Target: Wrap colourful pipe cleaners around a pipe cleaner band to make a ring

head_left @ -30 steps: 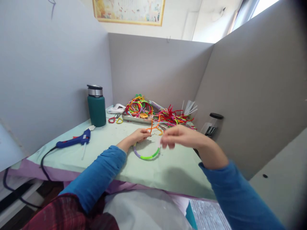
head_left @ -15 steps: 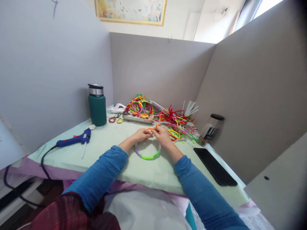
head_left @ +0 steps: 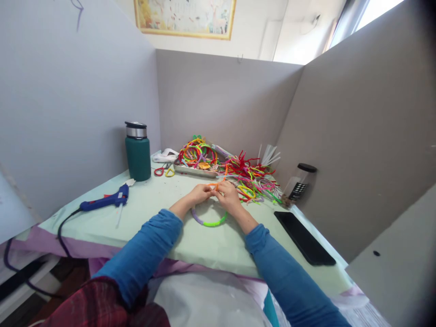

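Above the middle of the table, my left hand (head_left: 200, 194) and my right hand (head_left: 226, 195) meet with pinched fingertips. Between them is the far side of a ring of pipe cleaners (head_left: 213, 224), purple and bright green along its near side. An orange pipe cleaner (head_left: 226, 171) sticks up from my right hand's fingers, and some orange shows past the left fingertips. The fingers hide the spot where the orange piece meets the ring. Both hands are closed.
Behind the hands, a metal tray (head_left: 195, 171) holds colourful rings beside a heap of pipe cleaners (head_left: 250, 170). A blue glue gun (head_left: 105, 200) and green bottle (head_left: 138, 156) stand left. Right are a black phone (head_left: 304, 238) and a clear jar (head_left: 299, 181). Grey partitions (head_left: 228, 95) enclose the table.
My right hand has shifted slightly left, its fingers closer to my left hand's fingertips. The ring stays in about the same place, and the view has tilted a little.
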The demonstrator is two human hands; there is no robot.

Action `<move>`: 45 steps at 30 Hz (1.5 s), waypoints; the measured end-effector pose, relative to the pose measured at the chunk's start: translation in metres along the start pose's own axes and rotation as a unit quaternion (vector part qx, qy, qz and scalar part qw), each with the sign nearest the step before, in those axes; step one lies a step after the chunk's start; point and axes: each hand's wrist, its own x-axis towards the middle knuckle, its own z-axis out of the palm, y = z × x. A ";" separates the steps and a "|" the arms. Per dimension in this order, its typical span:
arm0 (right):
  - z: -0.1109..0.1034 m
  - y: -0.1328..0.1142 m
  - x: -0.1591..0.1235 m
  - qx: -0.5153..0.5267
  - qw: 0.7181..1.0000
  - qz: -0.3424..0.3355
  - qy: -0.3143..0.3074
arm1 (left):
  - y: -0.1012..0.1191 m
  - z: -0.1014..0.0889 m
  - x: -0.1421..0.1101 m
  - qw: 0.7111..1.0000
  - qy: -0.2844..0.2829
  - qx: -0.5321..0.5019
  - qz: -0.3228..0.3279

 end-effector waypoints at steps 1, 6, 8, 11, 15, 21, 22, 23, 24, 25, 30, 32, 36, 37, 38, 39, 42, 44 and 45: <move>0.000 0.000 0.000 -0.001 1.000 0.000 0.005 | 0.000 0.000 -0.001 1.000 -0.001 -0.019 -0.011; -0.001 0.003 -0.002 -0.007 0.998 0.043 0.041 | 0.003 -0.001 -0.004 0.995 -0.027 -0.075 -0.058; -0.002 0.005 -0.002 -0.014 0.997 0.055 0.053 | 0.005 -0.002 -0.005 0.995 -0.033 -0.077 -0.061; -0.003 0.005 -0.002 -0.011 0.997 0.051 0.064 | 0.007 -0.003 -0.006 0.994 -0.035 -0.080 -0.071; -0.004 0.002 -0.003 0.011 0.998 0.015 0.065 | 0.005 -0.002 -0.004 0.993 -0.025 -0.087 -0.082; -0.007 0.003 -0.006 0.025 0.998 -0.048 0.013 | 0.003 -0.003 -0.003 0.989 -0.018 -0.112 -0.095; -0.007 0.004 -0.006 0.024 0.998 -0.051 0.009 | 0.003 -0.003 -0.003 0.988 -0.016 -0.116 -0.097; -0.007 0.004 -0.007 0.023 0.998 -0.051 0.007 | 0.002 -0.003 -0.003 0.988 -0.013 -0.118 -0.098; -0.007 0.004 -0.007 0.021 0.999 -0.049 0.005 | 0.002 -0.003 -0.002 0.988 -0.010 -0.119 -0.097; -0.008 0.004 -0.007 0.020 0.999 -0.047 0.003 | 0.001 -0.004 -0.002 0.989 -0.007 -0.117 -0.093; -0.010 0.000 -0.008 0.036 0.998 -0.042 -0.011 | 0.001 -0.003 -0.003 0.994 0.004 -0.072 -0.078; -0.011 -0.002 -0.008 0.045 0.998 -0.043 -0.024 | 0.001 -0.003 -0.003 0.995 0.010 -0.063 -0.081; -0.012 -0.005 -0.008 0.054 0.997 -0.031 -0.038 | 0.002 -0.003 -0.003 0.995 0.016 -0.065 -0.073; -0.012 -0.006 -0.008 0.054 0.998 -0.026 -0.034 | 0.003 -0.003 -0.003 0.995 0.019 -0.067 -0.072; -0.012 -0.006 -0.008 0.053 0.998 -0.021 -0.029 | 0.003 -0.003 -0.004 0.994 0.023 -0.071 -0.075; -0.012 -0.006 -0.008 0.050 0.998 -0.016 -0.023 | 0.004 -0.003 -0.004 0.994 0.025 -0.077 -0.079; -0.012 -0.006 -0.008 0.039 0.999 0.003 -0.013 | 0.005 -0.004 -0.003 0.989 0.029 -0.109 -0.096; -0.012 -0.006 -0.008 0.044 0.999 0.013 -0.014 | 0.005 -0.005 -0.003 0.986 0.029 -0.130 -0.100; -0.012 -0.006 -0.008 0.051 0.998 0.019 -0.016 | 0.005 -0.005 -0.002 0.985 0.028 -0.137 -0.101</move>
